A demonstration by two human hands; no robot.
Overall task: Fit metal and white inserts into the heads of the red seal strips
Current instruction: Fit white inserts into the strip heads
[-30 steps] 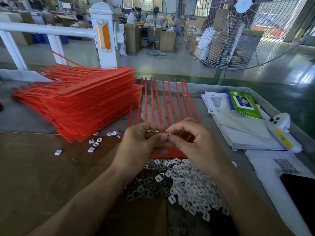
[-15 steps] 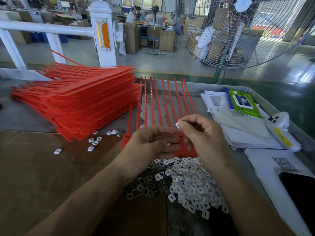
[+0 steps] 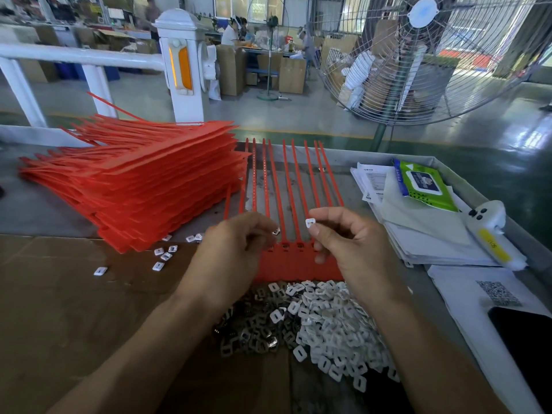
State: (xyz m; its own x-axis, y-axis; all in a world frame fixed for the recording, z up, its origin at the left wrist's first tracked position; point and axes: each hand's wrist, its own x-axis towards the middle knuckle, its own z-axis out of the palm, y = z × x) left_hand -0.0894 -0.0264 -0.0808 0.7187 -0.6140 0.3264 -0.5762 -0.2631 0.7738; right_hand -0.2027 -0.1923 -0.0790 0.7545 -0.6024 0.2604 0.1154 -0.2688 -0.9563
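Since a second ago the hands have parted: the right hand [image 3: 355,243] pinches a white insert [image 3: 310,223] above the red seal strips [image 3: 286,258] on the desk [image 3: 44,210], while the left hand [image 3: 236,249] pinches a metal insert [image 3: 275,232] just left.

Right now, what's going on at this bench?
A person is assembling red seal strips. The right hand pinches a white insert above the joined strip heads. The left hand pinches a small metal insert beside them. Loose white inserts and metal inserts lie heaped in front, and a stack of strips sits to the left.
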